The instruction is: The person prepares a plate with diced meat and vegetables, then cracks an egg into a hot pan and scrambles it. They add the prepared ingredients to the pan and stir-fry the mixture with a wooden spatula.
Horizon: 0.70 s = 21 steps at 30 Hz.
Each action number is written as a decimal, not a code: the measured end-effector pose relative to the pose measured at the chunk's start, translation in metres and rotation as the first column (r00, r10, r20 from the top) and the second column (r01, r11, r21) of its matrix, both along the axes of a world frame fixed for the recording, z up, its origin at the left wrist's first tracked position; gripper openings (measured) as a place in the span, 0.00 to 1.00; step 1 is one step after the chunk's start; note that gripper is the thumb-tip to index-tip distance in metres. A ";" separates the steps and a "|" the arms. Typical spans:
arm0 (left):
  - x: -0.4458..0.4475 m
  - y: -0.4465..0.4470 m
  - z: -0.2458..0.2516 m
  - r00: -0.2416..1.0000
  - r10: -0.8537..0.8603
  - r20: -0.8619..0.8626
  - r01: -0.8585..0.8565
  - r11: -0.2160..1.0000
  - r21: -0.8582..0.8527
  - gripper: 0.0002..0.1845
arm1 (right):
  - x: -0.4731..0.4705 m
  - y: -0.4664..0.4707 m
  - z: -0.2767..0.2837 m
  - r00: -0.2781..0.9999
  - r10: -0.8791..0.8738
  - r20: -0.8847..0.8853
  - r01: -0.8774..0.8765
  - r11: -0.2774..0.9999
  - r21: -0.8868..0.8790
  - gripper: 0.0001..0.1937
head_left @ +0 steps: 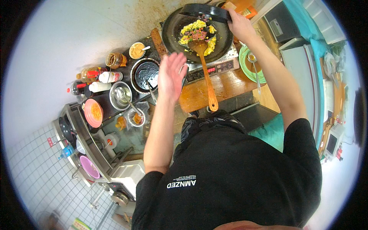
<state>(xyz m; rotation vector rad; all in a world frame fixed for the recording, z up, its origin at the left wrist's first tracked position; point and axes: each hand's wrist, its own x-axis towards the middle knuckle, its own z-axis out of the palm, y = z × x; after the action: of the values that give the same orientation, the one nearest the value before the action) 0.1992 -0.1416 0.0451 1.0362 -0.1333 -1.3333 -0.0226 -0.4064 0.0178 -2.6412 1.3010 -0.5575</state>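
Observation:
My right hand [241,25] grips the edge of a black bowl [201,10], tipped over a dark wok [172,34]. Small diced pieces lie just under the bowl's lip. In the wok, yellow scrambled egg [193,26] surrounds a heap of pink, green and orange diced bits [198,35]. A wooden spatula [209,83] rests with its blade in the wok, its handle reaching out past the counter's front. My left hand [171,75], slightly blurred, is raised left of the spatula, palm flat and holding nothing. A dark object partly shows behind it.
The wok stands on an induction cooker [210,70] with a lit display. At right is a green bowl [243,64] with brown liquid and a spoon. Leftward are a pot of dark liquid [145,72], a steel bowl [113,99] with a ladle, sauce bottles [110,77] and a pink bowl [89,115].

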 end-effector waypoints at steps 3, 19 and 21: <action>0.011 -0.067 0.008 0.945 -0.017 -0.327 -0.014 0.996 -0.092 0.45 | 0.007 0.016 -0.005 0.995 0.098 0.009 -0.097 0.991 -0.091 0.27; 0.011 -0.095 0.012 0.886 0.036 -0.462 -0.079 0.994 -0.073 0.47 | 0.014 0.028 -0.032 0.988 0.119 -0.096 -0.117 0.993 0.022 0.26; 0.010 -0.097 0.013 0.883 0.037 -0.469 -0.085 0.993 -0.082 0.47 | 0.014 0.031 -0.031 0.996 0.083 0.008 -0.083 0.995 -0.046 0.26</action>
<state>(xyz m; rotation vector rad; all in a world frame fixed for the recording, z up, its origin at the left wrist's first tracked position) 0.2095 -0.2385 0.0585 0.6049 0.1937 -1.4668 -0.0083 -0.3751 -0.0133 -2.7112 1.1832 -0.5948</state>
